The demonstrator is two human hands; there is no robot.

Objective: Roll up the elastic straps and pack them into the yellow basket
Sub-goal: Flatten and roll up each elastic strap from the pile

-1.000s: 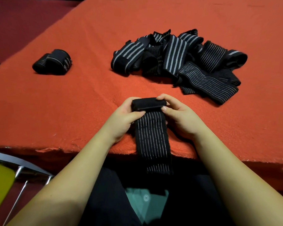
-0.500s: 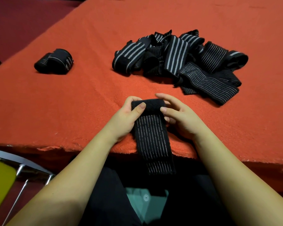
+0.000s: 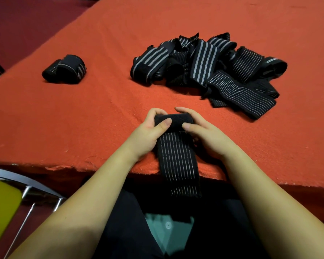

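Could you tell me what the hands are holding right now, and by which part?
Both the left hand and the right hand grip one elastic strap by its rolled far end.

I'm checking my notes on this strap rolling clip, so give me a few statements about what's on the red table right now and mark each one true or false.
1. Both hands hold the same strap. True: the left hand and right hand each pinch its rolled end.
2. That strap's loose end hangs over the table edge. True.
3. The strap is already fully rolled. False: only the far end is rolled.
4. The pile of unrolled straps lies left of the hands. False: it lies beyond them, to the right.
5. Rolled straps sit far left on the table. True.
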